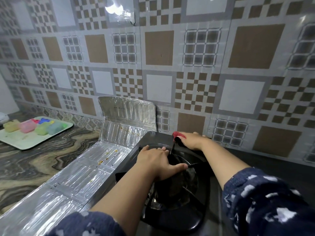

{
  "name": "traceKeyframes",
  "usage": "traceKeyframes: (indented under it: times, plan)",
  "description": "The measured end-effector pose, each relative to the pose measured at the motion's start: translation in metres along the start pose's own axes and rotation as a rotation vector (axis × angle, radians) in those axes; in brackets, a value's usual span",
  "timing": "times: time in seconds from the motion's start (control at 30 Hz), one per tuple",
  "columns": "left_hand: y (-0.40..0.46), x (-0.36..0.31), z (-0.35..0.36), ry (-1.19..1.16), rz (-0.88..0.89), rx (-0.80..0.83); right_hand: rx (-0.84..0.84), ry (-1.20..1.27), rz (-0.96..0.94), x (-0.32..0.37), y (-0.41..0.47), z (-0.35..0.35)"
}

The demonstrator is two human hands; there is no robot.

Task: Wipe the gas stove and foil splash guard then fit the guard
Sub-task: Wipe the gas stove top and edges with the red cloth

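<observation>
The black gas stove (172,217) stands on the counter at lower centre, its pan support under my forearms. The foil splash guard (88,174) lies flat on the counter along the stove's left side, with its far panel (129,114) propped upright against the tiled wall; yellow and dark spots mark the foil. My left hand (156,160) rests on the stove top near the burner, fingers gripping the pan support's edge. My right hand (190,140) presses a red cloth (178,134) on the stove's far corner, next to the wall.
A pale tray (25,142) with several coloured soft blocks sits on the marbled counter (34,164) at far left. The patterned tile wall (170,65) runs close behind the stove. Dark counter lies to the stove's right.
</observation>
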State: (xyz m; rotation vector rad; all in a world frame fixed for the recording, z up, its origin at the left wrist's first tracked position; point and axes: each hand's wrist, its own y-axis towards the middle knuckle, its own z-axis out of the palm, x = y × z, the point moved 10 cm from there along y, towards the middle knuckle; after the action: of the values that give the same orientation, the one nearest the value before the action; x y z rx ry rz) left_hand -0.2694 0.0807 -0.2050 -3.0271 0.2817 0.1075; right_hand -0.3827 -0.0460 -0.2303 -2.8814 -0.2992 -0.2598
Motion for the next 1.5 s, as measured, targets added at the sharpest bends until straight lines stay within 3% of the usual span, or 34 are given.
traceKeyframes:
  times: [0.2, 0.4, 0.53, 0.77, 0.97, 1.1, 1.33, 1.5]
  plan:
    - [-0.004, 0.0, -0.006, -0.065, 0.06, 0.008, -0.069, -0.06, 0.07, -0.04, -0.036, -0.008]
    - [-0.013, 0.049, -0.034, -0.087, 0.061, -0.14, 0.119, -0.091, -0.014, -0.014, -0.024, 0.007]
    - [-0.018, 0.089, -0.021, -0.115, -0.008, -0.081, 0.182, -0.036, -0.066, 0.012, -0.007, 0.013]
    - [-0.019, 0.097, -0.006, -0.172, -0.001, 0.041, 0.251, 0.1, -0.094, 0.039, 0.008, 0.011]
    - [-0.013, 0.098, -0.007, -0.083, -0.065, 0.025, 0.337, 0.014, -0.201, 0.09, 0.033, 0.02]
    - [-0.009, 0.1, -0.004, -0.053, -0.1, 0.047, 0.368, -0.087, -0.162, 0.097, 0.055, 0.024]
    - [-0.013, 0.099, -0.002, -0.13, -0.085, 0.05, 0.209, 0.03, -0.089, 0.113, 0.07, 0.022]
    - [-0.015, 0.098, -0.004, -0.151, -0.054, 0.02, 0.022, 0.05, -0.055, 0.083, 0.072, -0.003]
